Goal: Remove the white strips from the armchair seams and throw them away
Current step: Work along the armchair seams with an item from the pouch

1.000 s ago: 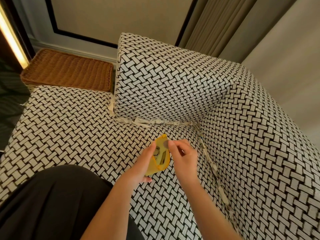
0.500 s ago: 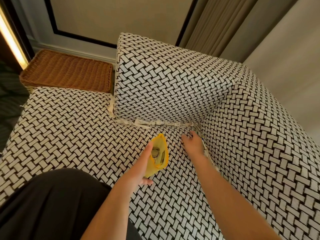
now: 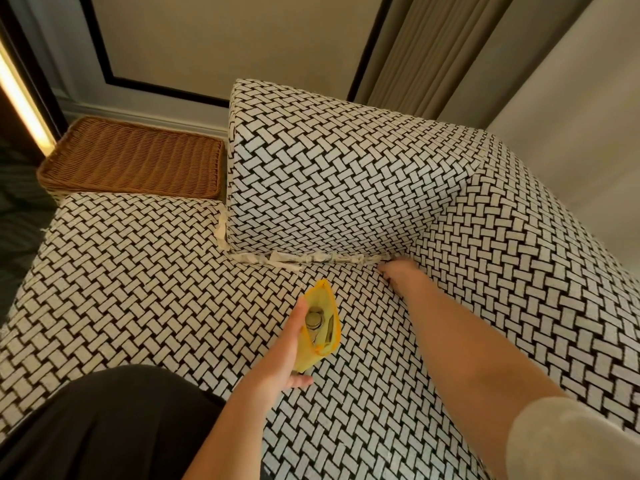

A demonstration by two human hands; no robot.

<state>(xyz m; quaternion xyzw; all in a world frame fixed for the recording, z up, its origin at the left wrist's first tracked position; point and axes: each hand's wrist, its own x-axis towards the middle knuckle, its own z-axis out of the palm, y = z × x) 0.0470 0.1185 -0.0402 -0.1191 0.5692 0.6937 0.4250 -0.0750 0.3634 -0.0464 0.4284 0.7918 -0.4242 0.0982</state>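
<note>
Dark lap (image 3: 104, 427) nearest, at lower left. Left hand (image 3: 287, 344) holds an open yellow pouch (image 3: 320, 323) above the armchair seat (image 3: 138, 306), thumb along its edge, fingers beneath; pale rolled bits inside. Right hand (image 3: 401, 275) reaches to the seat's back corner, fingertips at the right end of the white strip (image 3: 304, 259) lying along the seam under the back cushion (image 3: 329, 168). Cannot tell whether it pinches the strip. Second strip (image 3: 221, 230) at the cushion's left edge. Wicker basket (image 3: 135, 161) beyond.
</note>
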